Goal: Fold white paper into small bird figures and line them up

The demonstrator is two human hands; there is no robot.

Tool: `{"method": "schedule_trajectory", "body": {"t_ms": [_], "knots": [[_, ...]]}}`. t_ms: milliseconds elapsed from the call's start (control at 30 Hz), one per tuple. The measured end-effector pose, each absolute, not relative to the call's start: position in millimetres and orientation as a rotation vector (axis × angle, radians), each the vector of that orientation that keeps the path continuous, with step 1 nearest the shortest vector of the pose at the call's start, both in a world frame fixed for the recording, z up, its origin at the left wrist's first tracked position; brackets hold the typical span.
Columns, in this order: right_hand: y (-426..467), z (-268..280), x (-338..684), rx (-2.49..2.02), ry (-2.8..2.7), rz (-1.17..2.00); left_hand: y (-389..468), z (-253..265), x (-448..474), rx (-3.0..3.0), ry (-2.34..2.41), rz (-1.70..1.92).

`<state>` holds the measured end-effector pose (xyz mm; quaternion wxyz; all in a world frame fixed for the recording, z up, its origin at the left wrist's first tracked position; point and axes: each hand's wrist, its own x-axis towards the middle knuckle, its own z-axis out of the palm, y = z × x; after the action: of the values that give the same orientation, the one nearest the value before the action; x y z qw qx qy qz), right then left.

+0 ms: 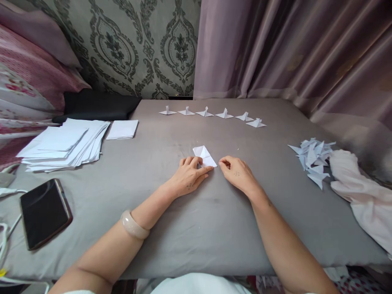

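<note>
Folded paper (pixel 207 158) is near mid-worktop (pixel 183 232), just beyond the left hand (pixel 190 174); its near-left part is hidden under those fingers, so full outline and underside can't be made out. Left grip: fingers spread and slightly bent over the sheet, thumb along the near edge by the right corner — can't tell whether anything is pinched or just pressed flat. Right hand (pixel 237 172) sits just beside that corner, apart from it; fingers curl in toward the thumb, no paper visible in the grip, can't tell if the tips meet. Visible part of the paper: one sharp corner points right and slightly toward the wearer, at the right hand; the right edge slopes from there back to the far end, and creases show on top. Long axis not certain — too much covered. Pile of folded pieces (pixel 314 155) at right overlaps itself, count unclear; pale cloth (pixel 358 185) beside it is cut off by the frame, as are both forearms. Six folded pieces stand in a row (pixel 224 115) at the back, tips too small to read.
</note>
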<state>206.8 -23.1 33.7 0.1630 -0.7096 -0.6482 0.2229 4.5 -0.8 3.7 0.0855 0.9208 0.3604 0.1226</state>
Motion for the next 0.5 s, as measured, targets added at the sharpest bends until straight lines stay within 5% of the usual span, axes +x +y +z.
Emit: {"method": "schedule_trajectory", "body": {"t_ms": [500], "knots": [[-16,4,188,-1.513,-1.722,0.478,8,1,-6,2.498,1.394,1.006]]}}
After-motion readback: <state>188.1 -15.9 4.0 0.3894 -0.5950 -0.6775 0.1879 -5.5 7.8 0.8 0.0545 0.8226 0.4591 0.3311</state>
